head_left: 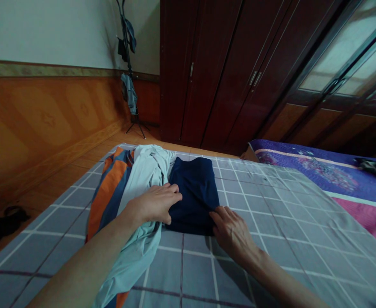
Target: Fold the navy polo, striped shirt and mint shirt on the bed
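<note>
A grey checked bedsheet (271, 222) holds a folded navy garment (192, 192) beside a pale shirt (146, 164). The left hand (152, 204) lies flat against the garment's edge, fingers together; the right hand (233, 233) rests slightly spread fingers on its lower corner.

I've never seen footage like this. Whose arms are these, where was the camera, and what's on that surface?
No machine here: those are a person's own bare arms, and the single picture comes from a camera worn on their head, looking forward and down. On a grey checked cover lie a folded navy garment, a pale rumpled shirt and orange-and-blue striped cloth. The left hand rests against the garment's edge, above the shirt; the right hand touches its lower corner. Neither clearly grips anything.
</note>
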{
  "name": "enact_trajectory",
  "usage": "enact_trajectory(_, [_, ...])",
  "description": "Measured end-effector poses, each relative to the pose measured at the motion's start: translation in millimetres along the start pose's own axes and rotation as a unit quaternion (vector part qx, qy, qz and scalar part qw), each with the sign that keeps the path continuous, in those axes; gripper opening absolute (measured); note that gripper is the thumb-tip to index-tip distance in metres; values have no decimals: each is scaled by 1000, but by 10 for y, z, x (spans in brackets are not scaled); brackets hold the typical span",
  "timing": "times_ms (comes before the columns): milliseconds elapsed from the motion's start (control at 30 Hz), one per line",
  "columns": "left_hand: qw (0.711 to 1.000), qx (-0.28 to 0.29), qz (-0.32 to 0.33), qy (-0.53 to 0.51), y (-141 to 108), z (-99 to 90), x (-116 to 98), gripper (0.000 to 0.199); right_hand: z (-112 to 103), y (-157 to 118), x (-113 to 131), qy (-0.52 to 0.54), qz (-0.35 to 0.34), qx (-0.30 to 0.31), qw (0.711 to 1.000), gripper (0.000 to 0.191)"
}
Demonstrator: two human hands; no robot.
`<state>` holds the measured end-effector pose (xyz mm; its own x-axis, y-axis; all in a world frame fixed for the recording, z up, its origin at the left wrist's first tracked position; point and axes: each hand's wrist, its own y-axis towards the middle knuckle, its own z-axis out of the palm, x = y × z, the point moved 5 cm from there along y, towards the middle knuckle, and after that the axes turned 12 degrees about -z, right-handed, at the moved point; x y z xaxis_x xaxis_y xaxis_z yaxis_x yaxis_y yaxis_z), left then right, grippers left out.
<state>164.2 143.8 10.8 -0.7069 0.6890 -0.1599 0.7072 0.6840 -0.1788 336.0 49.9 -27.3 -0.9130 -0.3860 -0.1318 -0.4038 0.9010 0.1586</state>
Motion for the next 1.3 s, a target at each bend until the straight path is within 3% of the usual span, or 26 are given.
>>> enact_trajectory(133, [998, 5, -27, 53, 30, 65, -52, 32, 8, -46, -156, -4, 30, -9, 1000, 20])
enact_trajectory(267, [998, -41, -12, 43, 24, 0, -138, 25, 7, -223, -329, -11, 62, -59, 996, 18])
enact_trajectory(367, [998, -37, 8, 51, 19, 53, -199, 23, 47, -370, -374, -4, 73, -78, 994, 21])
enact_trajectory(500, [996, -26, 15, 81, 19, 194, -271, 26, 95, -450, -324, 19, 50, -97, 994, 35])
enact_trajectory(633, [997, -35, 29, 67, -16, 173, -395, 28, 113, -489, -385, 54, 67, -117, 989, 36])
enact_trajectory(800, [996, 4, 8, 87, -55, 197, -540, 23, 147, -534, -426, 76, 82, -109, 988, 39])
enact_trajectory(900, [994, -11, -14, 106, -42, 274, -583, 30, 146, -519, -378, 87, 68, -116, 987, 45])
enact_trajectory(1033, [993, -43, 8, 108, -30, 337, -660, 36, 139, -529, -440, 137, 109, -112, 978, 46])
enact_trajectory(1167, [996, -5, 88, 24, -99, 362, -907, 29, 114, -720, -684, 230, 188, -90, 951, 41])
enact_trajectory(1300, [971, 84, 188, -125, -248, 391, -1311, 34, 55, -1081, -1114, 378, 282, -128, 872, 33])
